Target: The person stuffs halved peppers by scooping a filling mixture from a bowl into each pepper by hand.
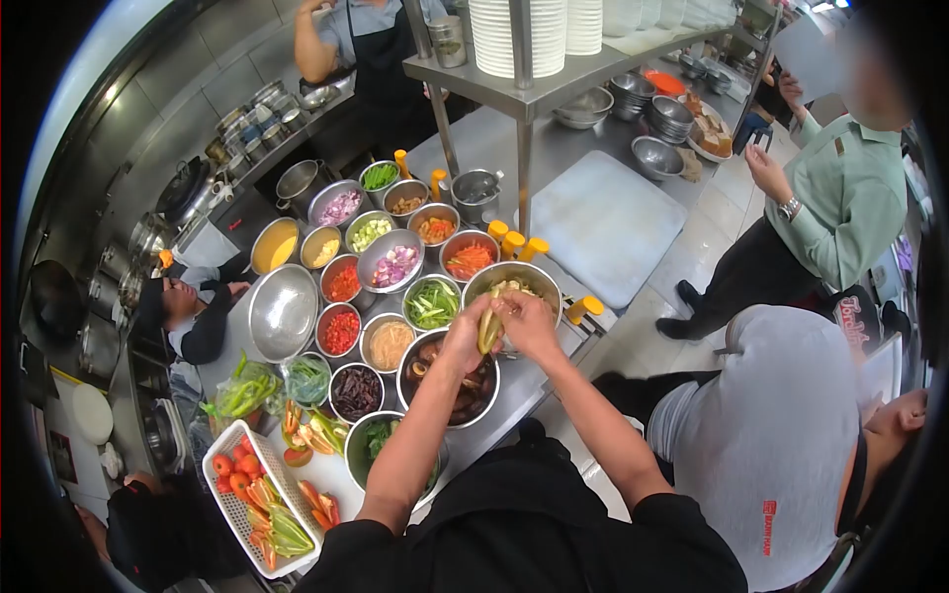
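Note:
My left hand (465, 339) is closed on a yellow-green vegetable piece (489, 329), above the edge of a bowl of dark mushrooms (457, 392). Close beside it, my right hand (527, 323) has its fingers pressed together at the top of the same piece. Both hands are over the near side of a metal bowl of pale pieces (513, 281). To the left stand bowls of sliced green vegetable (432, 302), pale shreds (391, 346) and dried dark chillies (356, 392).
A white basket (219, 494) of tomatoes and peppers stands at the lower left. An empty steel bowl (285, 312) lies beyond it. A shelf post (524, 178) rises ahead, beside a white cutting board (598, 229). Several people stand around, one close on the right.

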`<state>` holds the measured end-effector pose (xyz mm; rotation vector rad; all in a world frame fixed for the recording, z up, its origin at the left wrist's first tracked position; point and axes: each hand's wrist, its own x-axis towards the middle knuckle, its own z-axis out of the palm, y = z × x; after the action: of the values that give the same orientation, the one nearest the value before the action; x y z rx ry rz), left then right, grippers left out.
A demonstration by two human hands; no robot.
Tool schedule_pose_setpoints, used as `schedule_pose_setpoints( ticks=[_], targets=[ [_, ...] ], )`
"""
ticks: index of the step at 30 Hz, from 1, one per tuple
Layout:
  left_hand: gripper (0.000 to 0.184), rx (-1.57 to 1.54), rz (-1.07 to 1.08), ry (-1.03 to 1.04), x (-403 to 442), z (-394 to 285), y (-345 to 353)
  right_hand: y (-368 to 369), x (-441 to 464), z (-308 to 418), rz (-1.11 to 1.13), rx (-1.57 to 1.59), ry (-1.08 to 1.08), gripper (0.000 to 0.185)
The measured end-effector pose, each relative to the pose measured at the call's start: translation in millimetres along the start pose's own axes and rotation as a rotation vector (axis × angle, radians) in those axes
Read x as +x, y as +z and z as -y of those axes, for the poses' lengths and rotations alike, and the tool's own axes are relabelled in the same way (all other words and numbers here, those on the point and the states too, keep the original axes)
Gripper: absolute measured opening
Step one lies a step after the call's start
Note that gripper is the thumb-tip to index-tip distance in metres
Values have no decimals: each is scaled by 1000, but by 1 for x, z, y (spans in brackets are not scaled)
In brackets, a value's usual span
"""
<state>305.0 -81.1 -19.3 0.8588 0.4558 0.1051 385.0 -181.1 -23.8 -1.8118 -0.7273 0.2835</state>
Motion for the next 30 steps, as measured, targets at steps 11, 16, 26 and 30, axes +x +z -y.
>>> schedule_pose_setpoints(
  ticks=[11, 16, 26, 30],
  targets=[
    [34, 11, -141, 68, 11, 12, 13, 11, -6, 5, -144, -88, -154, 10],
    [38, -35, -158, 56, 11, 3, 18, 9, -11, 14, -97, -142, -169, 10],
    [39, -183, -98, 74, 26, -9, 15, -11, -18, 16, -20, -112, -256, 14],
    [35, -188, -40, 82, 20, -24, 3, -33, -10, 1, -60, -69, 26, 14]
  ],
)
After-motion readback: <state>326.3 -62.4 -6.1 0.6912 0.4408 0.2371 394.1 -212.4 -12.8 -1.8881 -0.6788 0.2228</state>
